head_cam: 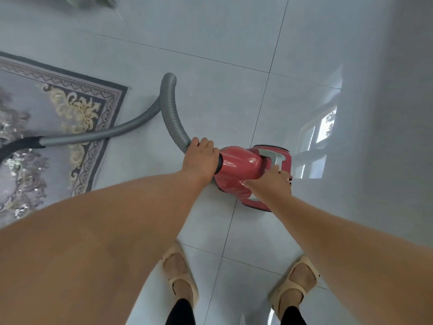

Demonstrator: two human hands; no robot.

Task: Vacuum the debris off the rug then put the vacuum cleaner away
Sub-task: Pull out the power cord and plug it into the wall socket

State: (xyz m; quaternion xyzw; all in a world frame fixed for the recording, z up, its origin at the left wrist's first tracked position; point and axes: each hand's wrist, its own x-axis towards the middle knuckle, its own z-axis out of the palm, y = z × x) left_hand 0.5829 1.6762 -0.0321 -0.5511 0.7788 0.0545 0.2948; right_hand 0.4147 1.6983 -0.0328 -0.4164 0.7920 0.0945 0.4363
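Note:
A red canister vacuum cleaner [239,167] sits on the tiled floor ahead of my feet. My left hand [200,158] is closed around the end of its grey ribbed hose [169,109], right where the hose joins the red body. My right hand [273,182] rests on the vacuum's top by the grey handle [275,158], fingers curled against it. The hose loops up and back left to a black wand end [21,144] lying on the patterned grey rug [70,106] at the left. Pale debris specks [14,160] dot the rug.
Glossy pale floor tiles [210,43] stretch all around, with a window reflection [321,137] at the right. My two feet in beige sandals [180,275] stand at the bottom edge. A greenish object [98,1] shows at the top left.

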